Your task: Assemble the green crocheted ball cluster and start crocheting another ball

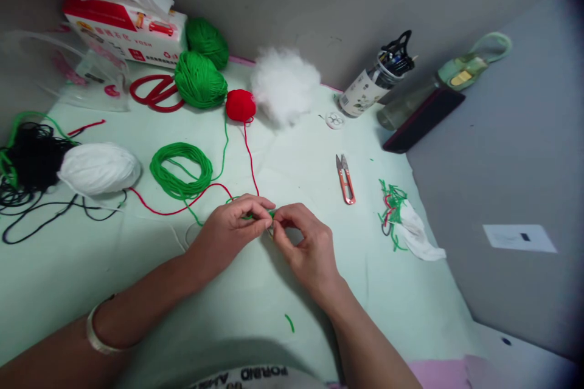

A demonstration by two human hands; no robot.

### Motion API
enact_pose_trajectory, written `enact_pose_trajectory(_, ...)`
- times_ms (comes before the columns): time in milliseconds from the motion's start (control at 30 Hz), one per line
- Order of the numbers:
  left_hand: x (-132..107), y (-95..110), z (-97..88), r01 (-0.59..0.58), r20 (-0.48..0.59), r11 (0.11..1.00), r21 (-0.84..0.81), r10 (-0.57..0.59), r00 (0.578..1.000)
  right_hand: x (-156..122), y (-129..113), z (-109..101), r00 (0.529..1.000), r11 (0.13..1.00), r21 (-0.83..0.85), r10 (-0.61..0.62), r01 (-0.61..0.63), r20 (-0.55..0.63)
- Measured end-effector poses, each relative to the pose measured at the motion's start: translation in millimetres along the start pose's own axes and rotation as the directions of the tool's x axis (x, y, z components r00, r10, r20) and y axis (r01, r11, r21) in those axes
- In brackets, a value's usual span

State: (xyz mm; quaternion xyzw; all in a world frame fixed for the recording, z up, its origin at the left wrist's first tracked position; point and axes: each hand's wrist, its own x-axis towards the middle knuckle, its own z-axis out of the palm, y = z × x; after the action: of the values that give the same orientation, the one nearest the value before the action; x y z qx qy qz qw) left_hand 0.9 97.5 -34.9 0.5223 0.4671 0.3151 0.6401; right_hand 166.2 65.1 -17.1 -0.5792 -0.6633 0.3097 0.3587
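Observation:
My left hand [228,225] is closed, thumb and fingers pinching a small bit of green yarn [249,216]. Fingertip to fingertip with it, my right hand [310,246] is pinched on the same green yarn. Most of the piece is hidden by the fingers, and a thin pale bit beneath them is too small to name. Red yarn [166,213] and a green strand run over the table to my left hand. A loose coil of green yarn [180,170] lies beyond it to the left. Orange thread snips [347,181] lie to the right of my hands.
At the back stand green yarn balls [201,80], a red ball [240,105], white stuffing [285,85], red scissors [157,94] and a tissue pack [132,33]. White yarn [100,168] lies left. A pen cup [367,88], bottle [410,100], phone [424,118] and yarn scraps [395,206] are right.

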Motion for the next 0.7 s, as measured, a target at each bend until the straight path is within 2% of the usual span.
enact_pose_trajectory(167, 0.1, 0.1, 1.0, -0.015, 0.001, 1.000, -0.008, 0.015, 1.000, 1.9, -0.5, 0.7, 0.988, 0.978, 0.143, 0.150, -0.153, 0.036)
enact_pose_trajectory(300, 2.5, 1.5, 0.1, -0.015, 0.006, 0.993, -0.119, 0.016, 1.000, 3.3, -2.1, 0.0, 0.969, 0.945, 0.217, 0.234, -0.246, 0.078)
enact_pose_trajectory(700, 1.8, 3.8, -3.3, 0.030, 0.076, 0.985, -0.170, -0.018, 0.997, 3.7, -3.5, 1.2, 0.977, 0.959, 0.184, 0.211, -0.215, 0.044)
